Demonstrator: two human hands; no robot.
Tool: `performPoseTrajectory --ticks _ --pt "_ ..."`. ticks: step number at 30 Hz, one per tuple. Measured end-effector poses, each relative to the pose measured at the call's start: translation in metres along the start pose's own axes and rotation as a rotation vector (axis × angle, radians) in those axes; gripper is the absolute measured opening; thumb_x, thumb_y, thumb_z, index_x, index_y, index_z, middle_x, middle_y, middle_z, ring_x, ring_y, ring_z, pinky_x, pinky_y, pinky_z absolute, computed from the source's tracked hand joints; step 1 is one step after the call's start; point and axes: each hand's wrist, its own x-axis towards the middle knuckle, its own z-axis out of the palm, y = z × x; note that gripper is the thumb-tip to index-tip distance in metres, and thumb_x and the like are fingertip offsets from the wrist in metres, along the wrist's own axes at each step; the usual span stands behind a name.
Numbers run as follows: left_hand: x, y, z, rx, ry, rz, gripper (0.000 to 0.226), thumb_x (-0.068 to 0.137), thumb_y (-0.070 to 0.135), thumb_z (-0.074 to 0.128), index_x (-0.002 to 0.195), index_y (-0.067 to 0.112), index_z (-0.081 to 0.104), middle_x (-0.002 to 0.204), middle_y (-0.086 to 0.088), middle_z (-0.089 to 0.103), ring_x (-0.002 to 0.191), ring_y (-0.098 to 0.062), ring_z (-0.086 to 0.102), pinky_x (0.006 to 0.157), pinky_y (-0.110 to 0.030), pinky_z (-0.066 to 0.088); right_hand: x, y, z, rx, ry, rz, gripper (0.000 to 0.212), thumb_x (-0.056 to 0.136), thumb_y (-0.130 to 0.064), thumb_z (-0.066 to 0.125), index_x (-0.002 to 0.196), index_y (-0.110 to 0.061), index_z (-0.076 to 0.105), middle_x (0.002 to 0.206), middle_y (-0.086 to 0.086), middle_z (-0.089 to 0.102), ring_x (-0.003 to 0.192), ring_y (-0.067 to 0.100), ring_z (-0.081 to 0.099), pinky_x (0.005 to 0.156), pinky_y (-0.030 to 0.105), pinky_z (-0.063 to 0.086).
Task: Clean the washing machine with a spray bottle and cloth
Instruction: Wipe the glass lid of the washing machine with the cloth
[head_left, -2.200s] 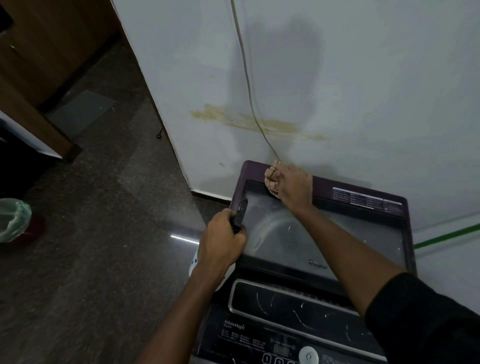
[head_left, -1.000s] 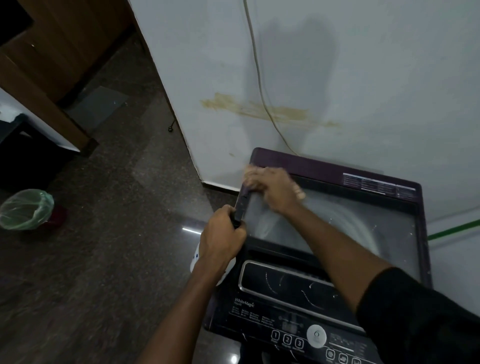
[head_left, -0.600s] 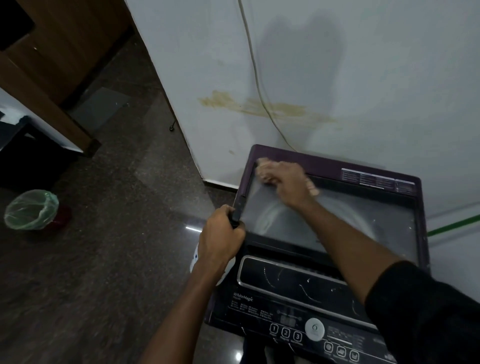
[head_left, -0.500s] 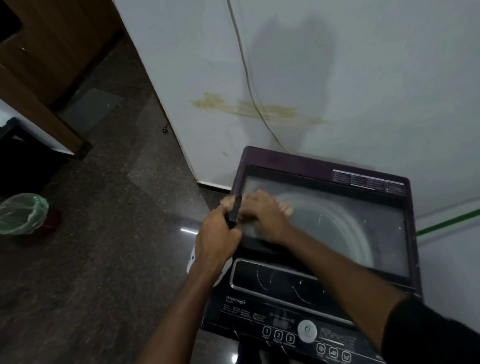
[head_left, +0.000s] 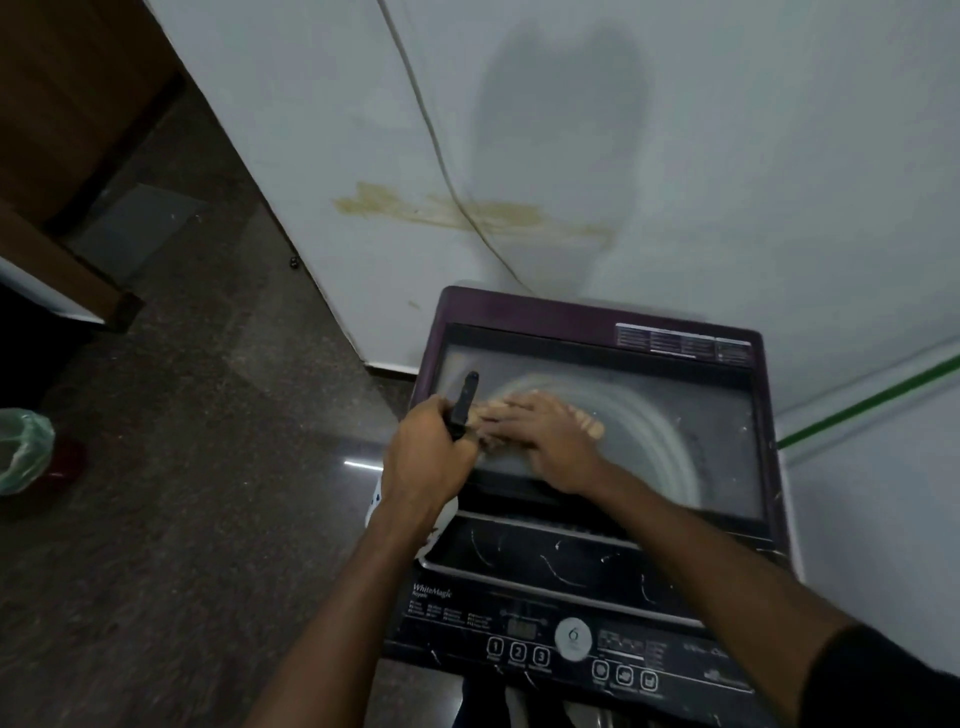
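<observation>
A purple top-loading washing machine stands against the white wall, its glass lid closed. My right hand presses a beige cloth flat on the left part of the glass lid. My left hand grips a spray bottle by its black trigger head at the machine's left edge. Part of the bottle's white body shows below my wrist. Both hands nearly touch.
The dark control panel with buttons lies at the near edge. A cable runs down the stained wall behind the machine. A bin with a green liner stands on the dark floor at far left, near wooden furniture.
My right hand has swept the cloth from the lid's far left corner down to its near left part, beside my left hand. The left hand has kept its grip on the bottle.
</observation>
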Motion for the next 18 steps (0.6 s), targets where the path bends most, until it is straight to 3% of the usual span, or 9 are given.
performPoseTrajectory --ticks 3,6,7,10,12,14,16,18 --pt "0.000 0.004 0.004 -0.006 -0.013 0.021 0.005 0.095 0.023 0.071 0.098 0.026 0.068 0.083 0.010 0.067 0.073 -0.012 0.066 0.060 -0.030 0.046 -0.009 0.053 -0.044 0.020 0.138 0.061 0.050 0.084 0.006 0.058 0.122 -0.020 0.078 0.136 -0.002 0.071 0.127 0.023 0.063 0.114 0.046 0.044" --pt "-0.002 0.010 0.008 0.002 -0.017 0.043 0.007 0.095 0.022 0.070 0.101 0.026 0.069 0.084 0.010 0.068 0.075 -0.013 0.067 0.067 -0.035 0.055 0.031 0.077 -0.077 -0.107 0.266 0.436 0.060 0.088 0.007 0.060 0.138 -0.026 0.067 0.145 0.004 0.064 0.138 0.029 0.053 0.119 0.043 0.035" --pt "-0.002 0.013 0.011 0.008 -0.025 0.046 0.007 0.096 0.022 0.070 0.101 0.026 0.069 0.084 0.009 0.069 0.075 -0.015 0.068 0.070 -0.038 0.058 0.045 0.072 -0.074 -0.105 0.287 0.469 0.058 0.090 0.003 0.060 0.138 -0.028 0.067 0.143 0.004 0.064 0.137 0.028 0.053 0.120 0.041 0.035" --pt "0.000 0.020 0.021 0.010 -0.018 0.039 0.007 0.095 0.020 0.069 0.096 0.027 0.068 0.082 0.007 0.070 0.073 -0.016 0.068 0.069 -0.040 0.059 0.045 0.035 -0.039 -0.005 0.192 0.284 0.047 0.095 -0.002 0.058 0.120 -0.038 0.075 0.128 -0.009 0.071 0.123 0.020 0.059 0.117 0.044 0.039" --pt "0.002 0.027 0.026 0.008 -0.006 0.045 0.007 0.094 0.021 0.069 0.095 0.029 0.067 0.080 0.008 0.069 0.072 -0.013 0.067 0.066 -0.037 0.056 0.009 0.027 -0.013 -0.043 0.082 0.125 0.052 0.094 -0.004 0.061 0.125 -0.044 0.070 0.137 -0.017 0.067 0.132 0.016 0.051 0.122 0.043 0.027" --pt "0.005 0.032 0.028 0.019 -0.009 0.048 0.007 0.094 0.023 0.069 0.100 0.027 0.068 0.082 0.008 0.070 0.073 -0.013 0.067 0.067 -0.036 0.056 -0.023 0.046 -0.019 -0.068 0.070 0.047 0.053 0.093 -0.006 0.062 0.132 -0.042 0.068 0.145 -0.019 0.061 0.138 0.015 0.049 0.122 0.044 0.026" --pt "0.005 0.035 0.031 0.023 -0.033 0.055 0.010 0.095 0.023 0.069 0.105 0.025 0.069 0.084 0.006 0.071 0.074 -0.015 0.068 0.069 -0.038 0.058 -0.033 0.082 -0.046 -0.104 0.146 0.124 0.056 0.089 0.003 0.064 0.130 -0.033 0.072 0.142 -0.011 0.066 0.131 0.022 0.058 0.119 0.050 0.036" --pt "0.006 0.038 0.033 0.040 -0.039 0.064 0.011 0.095 0.024 0.070 0.107 0.024 0.069 0.085 0.007 0.071 0.074 -0.014 0.068 0.070 -0.038 0.058 -0.018 0.109 -0.077 -0.118 0.259 0.354 0.064 0.087 0.008 0.061 0.138 -0.030 0.068 0.141 -0.003 0.067 0.129 0.029 0.059 0.115 0.049 0.040"
